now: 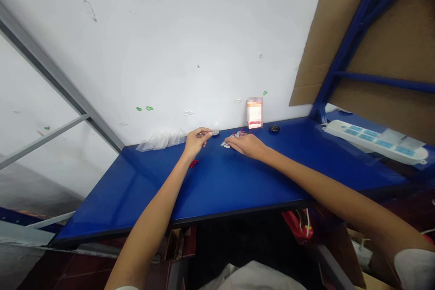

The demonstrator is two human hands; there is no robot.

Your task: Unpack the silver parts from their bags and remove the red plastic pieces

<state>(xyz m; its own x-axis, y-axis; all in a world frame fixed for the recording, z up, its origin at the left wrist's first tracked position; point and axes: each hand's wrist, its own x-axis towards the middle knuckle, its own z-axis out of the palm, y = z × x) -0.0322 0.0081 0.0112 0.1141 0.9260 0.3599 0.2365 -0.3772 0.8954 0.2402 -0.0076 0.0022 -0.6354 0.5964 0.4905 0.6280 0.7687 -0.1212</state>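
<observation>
My left hand (197,141) is closed in a pinch, thumb and finger at the left edge of a small round grey disc (215,132) near the wall. My right hand (250,146) is closed too, its fingertips on a small flat white piece (227,145) with a dark mark, low over the blue table. Partly behind the right hand lie several small white and red pieces (240,133), too small to name. A red strand-like bit (194,163) lies beside my left wrist. Clear plastic bags (163,140) lie in an overlapping row left of my left hand.
A phone (255,113) with a lit, blurred screen leans against the white wall (204,31). Right of it sits a small black object (274,128). A white power strip (375,142) stands at the right by a blue metal frame (353,41). The blue table (238,186) has a dark front edge.
</observation>
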